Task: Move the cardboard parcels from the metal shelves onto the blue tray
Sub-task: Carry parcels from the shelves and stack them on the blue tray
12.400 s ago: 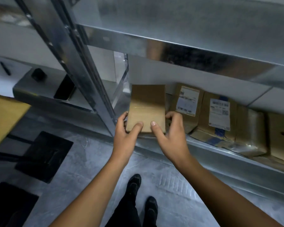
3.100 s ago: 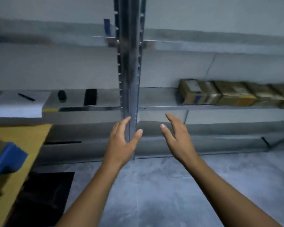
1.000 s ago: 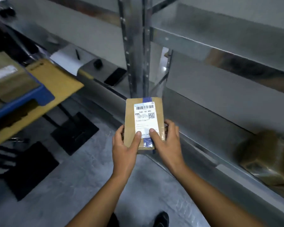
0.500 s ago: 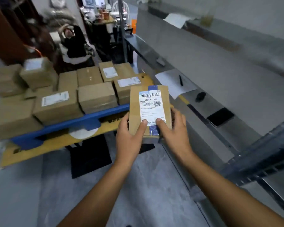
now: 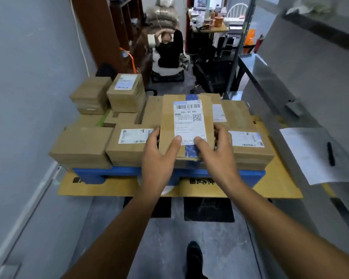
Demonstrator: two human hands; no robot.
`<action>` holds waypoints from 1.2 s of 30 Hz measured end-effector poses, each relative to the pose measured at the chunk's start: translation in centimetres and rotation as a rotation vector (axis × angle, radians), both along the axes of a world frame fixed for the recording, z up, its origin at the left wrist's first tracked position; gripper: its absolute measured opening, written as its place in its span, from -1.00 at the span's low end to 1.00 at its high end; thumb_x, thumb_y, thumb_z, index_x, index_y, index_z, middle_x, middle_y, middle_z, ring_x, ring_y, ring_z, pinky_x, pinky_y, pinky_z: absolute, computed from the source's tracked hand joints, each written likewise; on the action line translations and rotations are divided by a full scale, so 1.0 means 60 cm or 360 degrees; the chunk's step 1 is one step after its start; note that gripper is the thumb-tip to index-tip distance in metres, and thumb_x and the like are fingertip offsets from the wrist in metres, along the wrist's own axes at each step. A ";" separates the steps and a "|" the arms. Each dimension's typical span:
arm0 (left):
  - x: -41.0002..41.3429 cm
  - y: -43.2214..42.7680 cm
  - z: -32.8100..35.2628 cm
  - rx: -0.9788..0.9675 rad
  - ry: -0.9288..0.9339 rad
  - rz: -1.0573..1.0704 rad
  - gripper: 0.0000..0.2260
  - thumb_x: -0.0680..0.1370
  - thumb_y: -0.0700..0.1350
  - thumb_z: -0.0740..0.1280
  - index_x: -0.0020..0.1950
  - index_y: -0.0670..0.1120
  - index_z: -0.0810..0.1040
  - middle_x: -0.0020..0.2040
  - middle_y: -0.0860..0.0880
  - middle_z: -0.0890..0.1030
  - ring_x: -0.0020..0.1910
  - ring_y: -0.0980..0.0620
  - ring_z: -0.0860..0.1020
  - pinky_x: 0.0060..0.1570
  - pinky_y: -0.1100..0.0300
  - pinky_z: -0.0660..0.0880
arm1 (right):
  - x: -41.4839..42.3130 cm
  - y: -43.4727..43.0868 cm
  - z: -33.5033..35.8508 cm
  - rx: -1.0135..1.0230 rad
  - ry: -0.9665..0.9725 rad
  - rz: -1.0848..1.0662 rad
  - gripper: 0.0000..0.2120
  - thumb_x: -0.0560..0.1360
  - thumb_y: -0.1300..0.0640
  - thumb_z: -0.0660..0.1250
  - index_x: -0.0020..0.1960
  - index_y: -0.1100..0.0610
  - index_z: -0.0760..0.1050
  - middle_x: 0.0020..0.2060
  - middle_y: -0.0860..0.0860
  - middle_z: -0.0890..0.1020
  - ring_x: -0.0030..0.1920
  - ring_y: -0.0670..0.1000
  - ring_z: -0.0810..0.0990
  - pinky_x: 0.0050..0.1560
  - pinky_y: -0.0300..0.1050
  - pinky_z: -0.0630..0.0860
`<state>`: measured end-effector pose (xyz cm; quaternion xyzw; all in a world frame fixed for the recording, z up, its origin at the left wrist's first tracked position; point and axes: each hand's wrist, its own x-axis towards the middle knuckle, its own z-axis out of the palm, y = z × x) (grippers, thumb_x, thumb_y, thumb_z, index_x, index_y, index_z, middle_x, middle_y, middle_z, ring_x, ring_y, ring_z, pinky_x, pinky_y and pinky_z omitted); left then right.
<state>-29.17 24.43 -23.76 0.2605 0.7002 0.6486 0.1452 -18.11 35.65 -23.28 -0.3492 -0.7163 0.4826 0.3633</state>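
A flat cardboard parcel (image 5: 186, 125) with a white barcode label and blue tape is held level over the loaded blue tray (image 5: 121, 171). My left hand (image 5: 159, 156) grips its near left edge, thumb on top. My right hand (image 5: 218, 152) grips the near right edge, thumb on the label. Several cardboard parcels (image 5: 83, 146) cover the tray, some stacked two high at the back left. The parcel hides the middle of the tray.
The tray rests on a sheet of yellow cardboard (image 5: 274, 184). A grey wall (image 5: 28, 97) runs along the left. On the right a metal shelf (image 5: 290, 97) carries a paper sheet (image 5: 310, 154) and a black pen (image 5: 330, 154). A person (image 5: 167, 51) sits at the back.
I have turned left from the shelves with the parcel in both hands. The tray, off to the left half a second ago, now lies straight ahead under the parcel.
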 end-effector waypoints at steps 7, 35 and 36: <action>-0.135 0.114 0.009 -0.0212 0.0040 0.0215 -0.79 0.52 0.24 0.41 0.12 0.39 0.49 0.02 0.48 0.61 -0.02 0.43 0.60 -0.17 0.48 0.46 | -0.150 0.133 -0.006 -0.0075 -0.0022 0.0202 -0.45 0.44 -0.30 0.34 0.36 -0.18 0.32 0.31 -0.15 0.44 0.22 -0.32 0.48 0.28 -0.14 0.52; -0.469 0.307 -0.089 -0.0600 0.0085 0.0019 -0.49 0.61 0.12 0.36 0.54 0.12 0.33 0.34 0.32 0.41 0.25 0.40 0.37 0.18 0.45 0.28 | -0.506 0.318 -0.119 -0.0014 -0.0340 0.0105 -0.54 0.61 0.01 0.27 0.48 0.05 0.34 0.35 -0.02 0.50 0.38 0.03 0.42 0.43 0.12 0.37; -0.463 0.304 -0.081 -0.0593 0.0179 0.0026 -0.48 0.62 0.10 0.36 0.55 0.08 0.32 0.36 0.29 0.38 0.28 0.39 0.33 0.17 0.54 0.23 | -0.509 0.319 -0.118 -0.0009 -0.0338 0.0121 -0.55 0.62 0.01 0.26 0.48 0.05 0.34 0.35 -0.02 0.50 0.38 0.03 0.42 0.43 0.12 0.37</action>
